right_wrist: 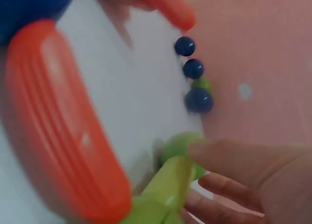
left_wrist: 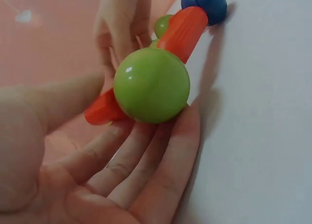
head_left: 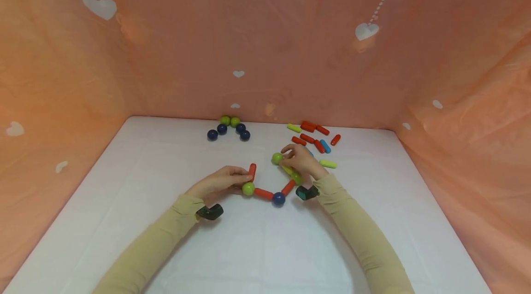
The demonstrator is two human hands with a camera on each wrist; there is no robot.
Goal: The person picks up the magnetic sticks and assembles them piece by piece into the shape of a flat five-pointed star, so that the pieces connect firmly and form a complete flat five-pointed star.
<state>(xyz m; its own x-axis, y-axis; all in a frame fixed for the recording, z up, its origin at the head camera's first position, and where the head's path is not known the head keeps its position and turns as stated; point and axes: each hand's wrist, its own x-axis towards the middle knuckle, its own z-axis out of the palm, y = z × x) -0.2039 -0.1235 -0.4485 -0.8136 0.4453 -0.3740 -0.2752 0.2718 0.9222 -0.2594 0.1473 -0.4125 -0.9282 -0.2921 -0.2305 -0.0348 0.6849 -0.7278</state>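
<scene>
Toy building rods and balls are joined in an open chain low over the white table. My left hand [head_left: 221,181] is at the left end, its thumb and fingers around a red rod [head_left: 252,172] and the green ball [left_wrist: 152,85] below it. From that ball another red rod [head_left: 263,193] leads to a blue ball [head_left: 279,199], then a further red rod [right_wrist: 68,121] to a second green ball [head_left: 296,178]. A yellow rod [right_wrist: 168,182] continues to the end green ball [head_left: 277,158]. My right hand [head_left: 300,159] pinches this end ball, thumb against it.
Several loose blue balls [head_left: 212,135] and two green balls [head_left: 225,120] lie at the back of the table [head_left: 166,146]. Loose red rods [head_left: 307,138], blue rods [head_left: 325,146] and yellow rods [head_left: 328,164] are scattered behind and beside my right hand. A pinkish-orange cloth [head_left: 265,45] hangs around the table.
</scene>
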